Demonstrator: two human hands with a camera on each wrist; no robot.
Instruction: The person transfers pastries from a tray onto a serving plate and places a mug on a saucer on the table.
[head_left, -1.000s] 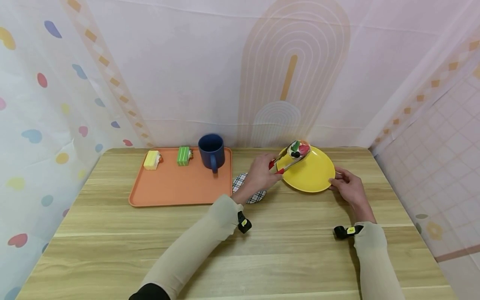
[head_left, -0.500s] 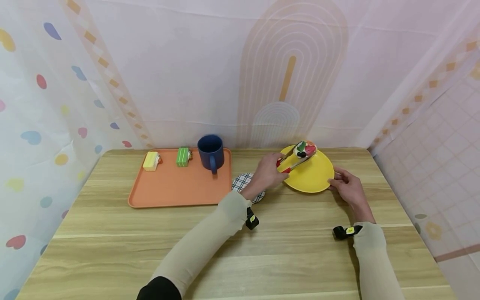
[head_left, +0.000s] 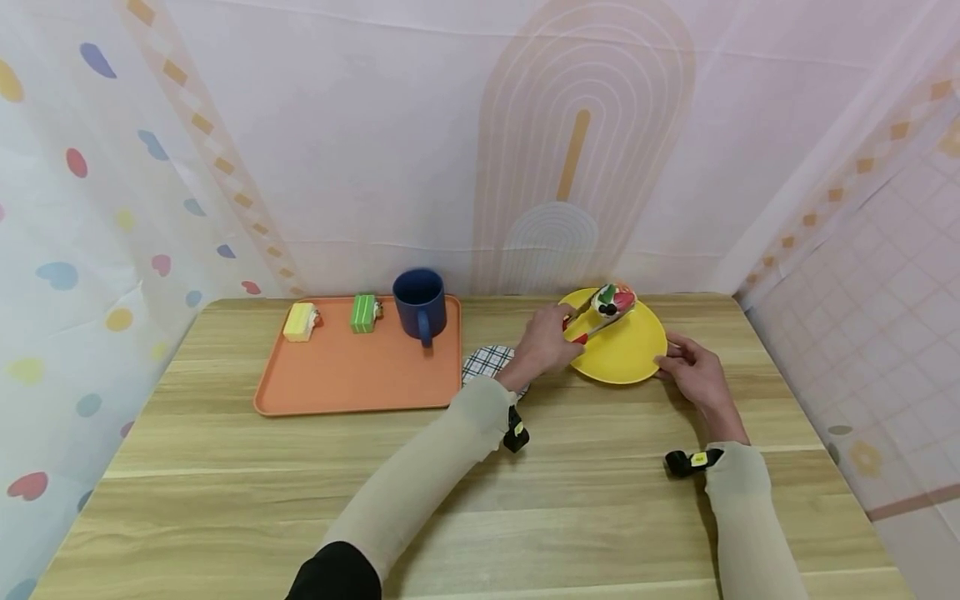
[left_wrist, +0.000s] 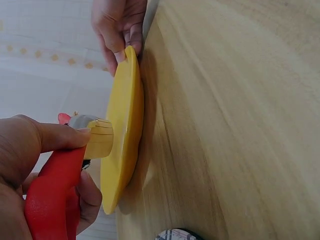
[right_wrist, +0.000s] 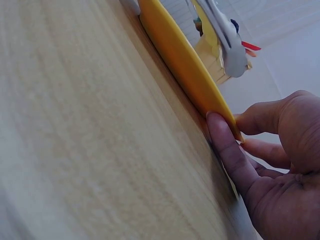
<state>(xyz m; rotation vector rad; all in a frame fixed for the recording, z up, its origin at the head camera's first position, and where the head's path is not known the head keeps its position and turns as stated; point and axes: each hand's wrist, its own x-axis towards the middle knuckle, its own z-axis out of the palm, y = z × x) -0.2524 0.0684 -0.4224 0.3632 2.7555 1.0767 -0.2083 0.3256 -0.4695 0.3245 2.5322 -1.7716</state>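
My left hand grips a pair of tongs by their red handles. Between the metal ends of the tongs sits a toy cupcake, with a ridged yellow cup and a topping of white, green, red and black. It is over the far part of a yellow plate; in the left wrist view its base appears at the plate's surface, though whether it bears on it I cannot tell. At the plate's right rim, my right hand pinches the edge, thumb and fingers on opposite faces.
An orange tray lies on the left of the wooden table. On it are a yellow cake slice, a green striped cake slice and a blue mug. A checkered round coaster lies partly under my left forearm.
My left hand has moved to the right with the tongs and cupcake, bringing the cupcake further in over the plate. My right hand stays at the plate's rim.
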